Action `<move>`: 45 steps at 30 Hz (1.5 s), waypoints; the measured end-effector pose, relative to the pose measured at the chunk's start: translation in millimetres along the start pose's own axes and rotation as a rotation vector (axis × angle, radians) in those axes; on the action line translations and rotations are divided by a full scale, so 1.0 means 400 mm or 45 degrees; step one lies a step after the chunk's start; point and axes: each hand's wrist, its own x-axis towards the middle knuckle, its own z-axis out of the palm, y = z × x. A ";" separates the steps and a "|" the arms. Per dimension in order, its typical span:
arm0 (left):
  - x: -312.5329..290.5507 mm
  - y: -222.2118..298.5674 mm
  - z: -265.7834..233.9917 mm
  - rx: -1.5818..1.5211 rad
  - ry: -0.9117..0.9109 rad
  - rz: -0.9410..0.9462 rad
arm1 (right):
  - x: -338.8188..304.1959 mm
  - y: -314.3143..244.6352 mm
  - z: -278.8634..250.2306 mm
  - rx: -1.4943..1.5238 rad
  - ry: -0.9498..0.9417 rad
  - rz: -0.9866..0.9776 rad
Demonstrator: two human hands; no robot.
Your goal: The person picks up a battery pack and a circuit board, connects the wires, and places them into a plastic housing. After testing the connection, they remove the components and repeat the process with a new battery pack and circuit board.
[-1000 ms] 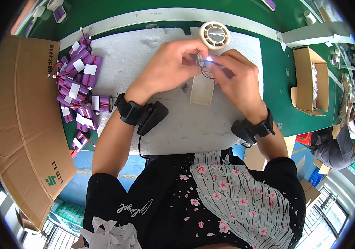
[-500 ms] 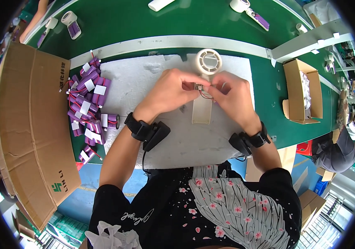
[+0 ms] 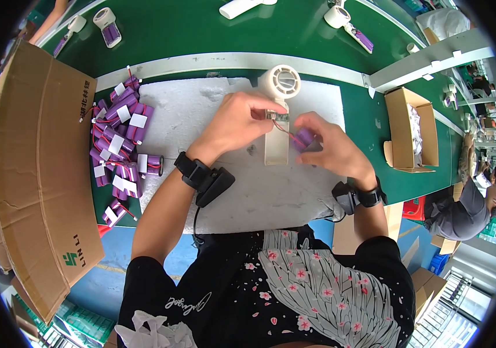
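Observation:
A white handheld fan lies on the foam board, its round head away from me and its handle shell uncovered. My left hand grips the top of the handle, thumb and fingers at the small circuit board. In my right hand, just right of the handle, a purple battery pack is held between thumb and fingers, slightly blurred. Red and dark wires run from the battery pack toward the board; their ends are partly hidden by my left fingers.
Several purple battery packs with wires are heaped left of the foam board, beside a tall cardboard box. An open carton stands at right. Beyond a pale rail, more fans lie on the green surface.
My right hand has moved away from the circuit board to the right and opened its grip wider, bringing the purple battery pack into sight. My left hand stays at the handle.

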 end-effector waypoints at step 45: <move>0.003 -0.008 -0.007 0.241 0.074 0.127 | 0.001 -0.014 0.094 -0.474 0.388 -0.444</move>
